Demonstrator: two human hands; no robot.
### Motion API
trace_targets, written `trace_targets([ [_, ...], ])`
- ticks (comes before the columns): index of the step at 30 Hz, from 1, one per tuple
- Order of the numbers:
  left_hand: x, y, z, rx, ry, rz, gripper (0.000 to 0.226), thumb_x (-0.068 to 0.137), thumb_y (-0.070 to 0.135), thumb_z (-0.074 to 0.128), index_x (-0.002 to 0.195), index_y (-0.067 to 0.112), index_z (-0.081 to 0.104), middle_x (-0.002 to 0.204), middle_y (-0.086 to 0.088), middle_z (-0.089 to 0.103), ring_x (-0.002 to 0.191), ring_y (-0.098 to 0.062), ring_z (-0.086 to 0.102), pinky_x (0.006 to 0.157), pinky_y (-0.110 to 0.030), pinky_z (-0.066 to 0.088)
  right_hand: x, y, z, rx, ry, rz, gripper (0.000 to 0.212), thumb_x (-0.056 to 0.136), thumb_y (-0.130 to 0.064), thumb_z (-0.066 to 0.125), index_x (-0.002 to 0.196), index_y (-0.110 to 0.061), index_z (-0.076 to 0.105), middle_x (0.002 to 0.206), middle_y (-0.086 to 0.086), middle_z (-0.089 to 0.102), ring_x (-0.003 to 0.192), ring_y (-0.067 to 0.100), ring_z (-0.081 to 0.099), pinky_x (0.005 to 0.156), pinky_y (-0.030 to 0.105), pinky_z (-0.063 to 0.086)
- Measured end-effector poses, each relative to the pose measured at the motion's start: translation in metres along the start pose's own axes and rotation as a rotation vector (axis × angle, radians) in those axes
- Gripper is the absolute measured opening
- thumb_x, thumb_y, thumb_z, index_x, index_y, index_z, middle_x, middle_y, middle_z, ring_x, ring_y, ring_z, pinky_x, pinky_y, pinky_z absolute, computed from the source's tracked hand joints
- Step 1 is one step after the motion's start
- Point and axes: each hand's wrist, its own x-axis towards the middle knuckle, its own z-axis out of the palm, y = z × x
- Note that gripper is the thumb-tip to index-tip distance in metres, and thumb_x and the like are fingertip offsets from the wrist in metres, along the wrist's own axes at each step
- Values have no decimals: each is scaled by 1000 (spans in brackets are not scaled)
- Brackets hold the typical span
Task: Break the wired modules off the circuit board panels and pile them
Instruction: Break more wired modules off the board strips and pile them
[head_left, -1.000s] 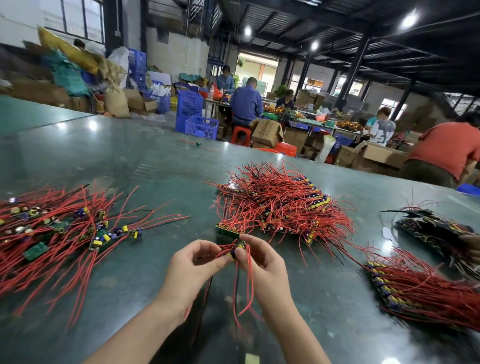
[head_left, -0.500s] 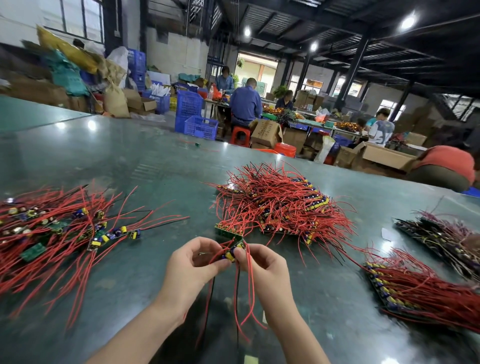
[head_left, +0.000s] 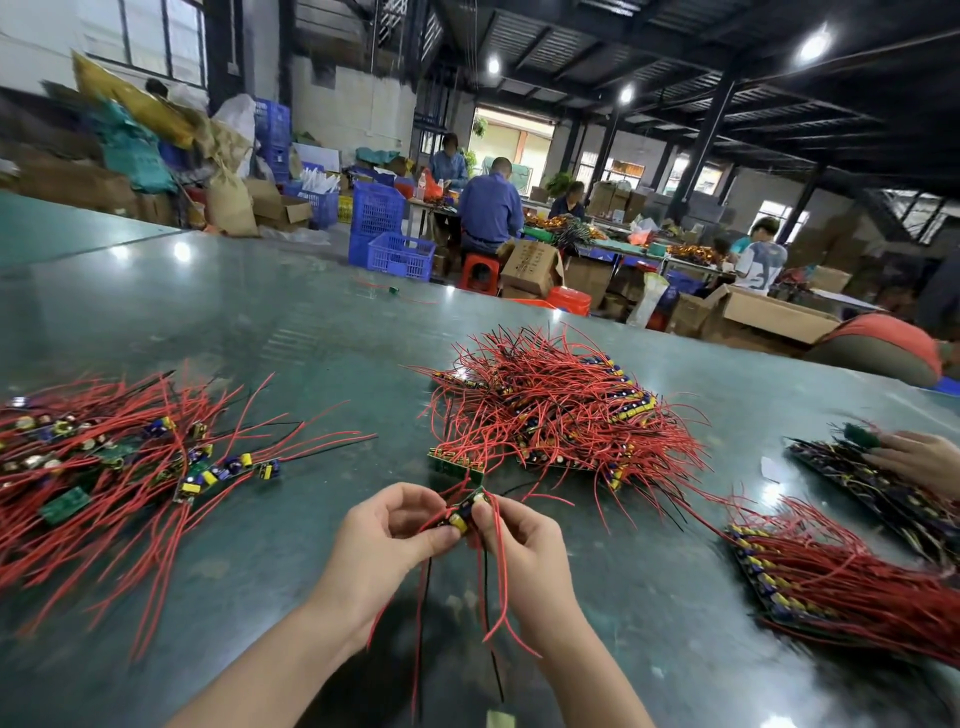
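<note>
Wired modules (head_left: 464, 514) are being pinched between the fingers of the left hand (head_left: 382, 545) and right hand (head_left: 522, 545) above the tabletop's (head_left: 311, 332) near edge, red wires dangling.

Table: we work at a wide dark green table (head_left: 218, 312) with a glossy top that mirrors the lamps.
Ceiling: we see dark steel beams (head_left: 675, 57) and round lamps (head_left: 814, 45).
Left wall: windows (head_left: 140, 36) above heaped sacks (head_left: 231, 202) and cardboard boxes (head_left: 532, 267).
Floor: blue crates (head_left: 401, 254) and a red stool (head_left: 479, 271).
Far end: a bright doorway (head_left: 511, 143).
</note>
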Motion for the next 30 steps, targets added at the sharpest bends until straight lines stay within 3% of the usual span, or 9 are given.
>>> trace_targets([
  [5,-2,0,1,11,-9,17,25,69,-14,72,81,6,63,70,-2,72,70,-9,68,67,-14,52,1,1,-4,5,-39,27,18,91,-11,57,81,-5,71,75,6,64,75,12,53,74,33,44],
  [15,-3,-4,1,114,-6,45,21,72,-9,73,76,10,65,73,-2,73,74,-10,68,74,-20,52,1,2,-9,26,-87,59,20,91,-14,58,78,-4,70,68,0,61,68,7,51,63,17,42],
  [20,0,-4,-2,83,9,30,21,70,-10,73,77,8,65,71,-4,72,72,-11,67,72,-20,52,2,0,-2,-18,-19,17,7,86,-9,64,87,-15,68,77,-6,68,75,5,62,75,20,50],
  [22,1,-3,-2,90,-15,19,21,70,-8,75,76,10,67,72,-4,72,72,-10,67,71,-19,53,1,1,-1,-40,21,-15,14,83,-8,68,92,-18,67,80,-6,70,78,3,64,77,20,51],
  [26,1,-4,-2,57,-71,-41,21,69,-2,77,85,8,68,79,-9,74,76,-17,69,72,-28,55,1,-1,-5,-55,47,-73,13,81,-5,68,81,-18,72,81,-1,73,76,8,67,73,22,52],
  [30,2,-5,-2,-25,-149,-104,14,71,6,75,85,7,73,83,-14,74,76,-18,70,68,-24,56,3,-2,-7,28,12,-26,15,82,-5,66,84,-18,73,80,0,74,75,7,66,74,22,52],
])
